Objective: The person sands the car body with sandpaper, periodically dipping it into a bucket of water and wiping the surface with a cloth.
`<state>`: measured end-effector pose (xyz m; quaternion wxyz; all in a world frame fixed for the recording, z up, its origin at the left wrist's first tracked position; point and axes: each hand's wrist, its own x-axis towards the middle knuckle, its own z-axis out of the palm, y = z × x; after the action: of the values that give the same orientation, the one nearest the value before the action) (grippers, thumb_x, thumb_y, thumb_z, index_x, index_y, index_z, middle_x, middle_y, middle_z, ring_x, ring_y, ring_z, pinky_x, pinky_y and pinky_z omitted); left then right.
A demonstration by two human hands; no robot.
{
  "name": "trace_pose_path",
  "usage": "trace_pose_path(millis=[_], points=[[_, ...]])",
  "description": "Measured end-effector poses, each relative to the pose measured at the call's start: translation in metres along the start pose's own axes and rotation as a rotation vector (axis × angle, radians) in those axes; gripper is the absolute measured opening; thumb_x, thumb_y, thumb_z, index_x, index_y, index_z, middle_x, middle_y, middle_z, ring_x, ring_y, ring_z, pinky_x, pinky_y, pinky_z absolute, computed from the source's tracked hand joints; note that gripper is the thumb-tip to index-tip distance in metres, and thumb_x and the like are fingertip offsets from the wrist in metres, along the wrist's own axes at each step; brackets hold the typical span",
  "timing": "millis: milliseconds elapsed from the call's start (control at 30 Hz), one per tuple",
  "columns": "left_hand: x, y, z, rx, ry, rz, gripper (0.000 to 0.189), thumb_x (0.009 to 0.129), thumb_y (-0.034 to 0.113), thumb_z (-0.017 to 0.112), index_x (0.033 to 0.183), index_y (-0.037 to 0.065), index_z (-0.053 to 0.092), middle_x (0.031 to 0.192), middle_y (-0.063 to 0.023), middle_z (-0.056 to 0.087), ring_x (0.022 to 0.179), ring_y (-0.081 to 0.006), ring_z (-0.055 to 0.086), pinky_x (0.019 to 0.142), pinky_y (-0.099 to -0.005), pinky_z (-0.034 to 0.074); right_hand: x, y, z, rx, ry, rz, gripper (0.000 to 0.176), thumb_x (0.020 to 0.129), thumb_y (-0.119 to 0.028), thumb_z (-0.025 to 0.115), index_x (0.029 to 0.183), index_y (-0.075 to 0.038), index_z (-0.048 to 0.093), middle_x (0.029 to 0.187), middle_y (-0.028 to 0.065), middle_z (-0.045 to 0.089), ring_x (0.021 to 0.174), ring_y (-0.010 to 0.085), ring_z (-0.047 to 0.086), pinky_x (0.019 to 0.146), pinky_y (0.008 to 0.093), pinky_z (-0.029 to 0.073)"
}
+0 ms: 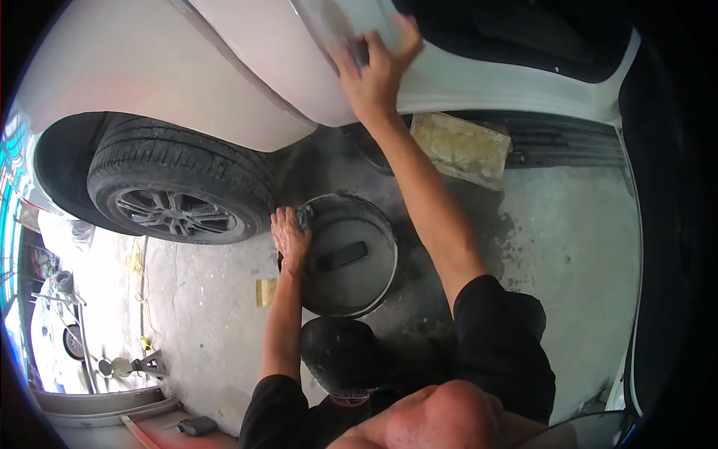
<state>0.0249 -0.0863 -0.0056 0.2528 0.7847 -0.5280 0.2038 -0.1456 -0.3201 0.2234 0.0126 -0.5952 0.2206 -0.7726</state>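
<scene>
Cloth: teal and crumpled, at the far left of the rim of the round bucket.
Left hand: closed on the cloth, just beside the tyre.
Bucket contents: cloudy grey water with a dark oblong block, tilted, near the middle.
Right hand: raised to the white car body, fingers spread and blurred; a dark patch shows among them, and whether it is a held object cannot be told.
Wheel: dark tyre and spoked rim, left of the bucket.
Yellowish slab: under the car's lower edge, right of the right forearm.
Small yellow piece: on the concrete floor, beside the bucket's left edge.
Knee: dark-clothed, at the bucket's near edge.
</scene>
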Motion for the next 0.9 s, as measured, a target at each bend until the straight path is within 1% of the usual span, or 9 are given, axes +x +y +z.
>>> trace_pose_path(millis=[67, 200, 333, 567, 633, 733, 800, 867, 900], points=[[-0.009, -0.004, -0.003, 0.019, -0.004, -0.005, 0.021, 0.092, 0.023, 0.068, 0.101, 0.005, 0.064, 0.1, -0.0192, 0.06, 0.095, -0.0419, 0.057, 0.084, -0.0514, 0.046, 0.015, -0.014, 0.006, 0.081, -0.001, 0.051, 0.04, 0.082, -0.04, 0.083, 0.087, -0.004, 0.066, 0.139, 0.0249, 0.034, 0.138, 0.0492, 0.028, 0.11, 0.0783, 0.01], [-0.003, -0.002, 0.0, 0.006, -0.016, -0.016, 0.022, 0.087, 0.019, 0.07, 0.103, 0.005, 0.063, 0.103, -0.0185, 0.059, 0.098, -0.0405, 0.056, 0.084, -0.0512, 0.046, -0.041, 0.011, -0.02, 0.001, -0.043, 0.093, 0.039, 0.083, -0.037, 0.083, 0.093, -0.004, 0.065, 0.139, 0.0248, 0.034, 0.138, 0.0478, 0.028, 0.11, 0.0772, 0.01], [-0.005, -0.004, 0.002, 0.02, -0.011, -0.004, 0.021, 0.092, 0.023, 0.067, 0.103, 0.005, 0.064, 0.101, -0.0182, 0.06, 0.097, -0.0407, 0.057, 0.084, -0.0511, 0.046, 0.023, -0.019, 0.004, 0.04, -0.03, 0.041, 0.041, 0.083, -0.035, 0.083, 0.093, -0.001, 0.064, 0.138, 0.0255, 0.034, 0.134, 0.0478, 0.029, 0.108, 0.0703, 0.019], [-0.001, 0.0, -0.005, 0.019, -0.112, -0.051, 0.036, 0.072, 0.01, 0.075, 0.105, 0.006, 0.062, 0.105, -0.0166, 0.058, 0.102, -0.0391, 0.056, 0.086, -0.0502, 0.047, 0.013, -0.008, -0.004, 0.144, -0.093, 0.094, 0.042, 0.081, -0.032, 0.085, 0.093, 0.004, 0.068, 0.132, 0.0275, 0.04, 0.126, 0.0429, 0.035, 0.105, 0.0593, 0.029], [-0.003, 0.001, -0.005, 0.0, -0.086, -0.042, 0.041, 0.069, 0.009, 0.075, 0.107, 0.006, 0.062, 0.105, -0.0164, 0.058, 0.102, -0.0392, 0.055, 0.086, -0.05, 0.047, 0.041, -0.022, 0.006, 0.174, -0.068, 0.074, 0.043, 0.082, -0.034, 0.083, 0.097, 0.004, 0.071, 0.129, 0.0281, 0.042, 0.126, 0.0429, 0.035, 0.106, 0.0583, 0.029], [-0.004, -0.002, -0.005, 0.014, -0.105, -0.037, 0.042, 0.069, 0.009, 0.075, 0.109, 0.007, 0.063, 0.105, -0.0165, 0.058, 0.102, -0.0393, 0.055, 0.087, -0.05, 0.047, 0.089, -0.039, 0.02, 0.022, -0.117, 0.03, 0.043, 0.085, -0.037, 0.082, 0.102, 0.001, 0.071, 0.133, 0.0292, 0.041, 0.122, 0.0415, 0.041, 0.101, 0.0517, 0.039], [-0.004, -0.003, -0.002, 0.013, -0.089, -0.048, 0.038, 0.072, 0.012, 0.075, 0.108, 0.007, 0.064, 0.106, -0.0168, 0.059, 0.103, -0.0391, 0.056, 0.087, -0.0504, 0.047, 0.091, -0.045, 0.014, -0.232, 0.086, -0.128, 0.034, 0.089, -0.03, 0.076, 0.098, 0.002, 0.069, 0.114, 0.0255, 0.059, 0.105, 0.0368, 0.057, 0.092, 0.0459, 0.044], [-0.005, -0.003, 0.0, 0.0, -0.094, -0.072, 0.035, 0.074, 0.014, 0.075, 0.107, 0.008, 0.064, 0.107, -0.0167, 0.059, 0.103, -0.0389, 0.056, 0.087, -0.0503, 0.047, 0.075, -0.036, 0.016, -0.115, -0.016, -0.017, 0.038, 0.085, -0.034, 0.081, 0.098, 0.001, 0.072, 0.12, 0.0259, 0.053, 0.115, 0.0399, 0.049, 0.104, 0.052, 0.036], [-0.005, -0.001, -0.001, 0.025, -0.087, -0.069, 0.034, 0.076, 0.016, 0.076, 0.107, 0.008, 0.065, 0.107, -0.0162, 0.059, 0.104, -0.0389, 0.056, 0.088, -0.0505, 0.047, 0.087, -0.039, 0.023, -0.109, -0.018, -0.038, 0.04, 0.086, -0.037, 0.08, 0.099, 0.0, 0.072, 0.118, 0.0244, 0.056, 0.114, 0.0403, 0.052, 0.1, 0.0521, 0.039]])
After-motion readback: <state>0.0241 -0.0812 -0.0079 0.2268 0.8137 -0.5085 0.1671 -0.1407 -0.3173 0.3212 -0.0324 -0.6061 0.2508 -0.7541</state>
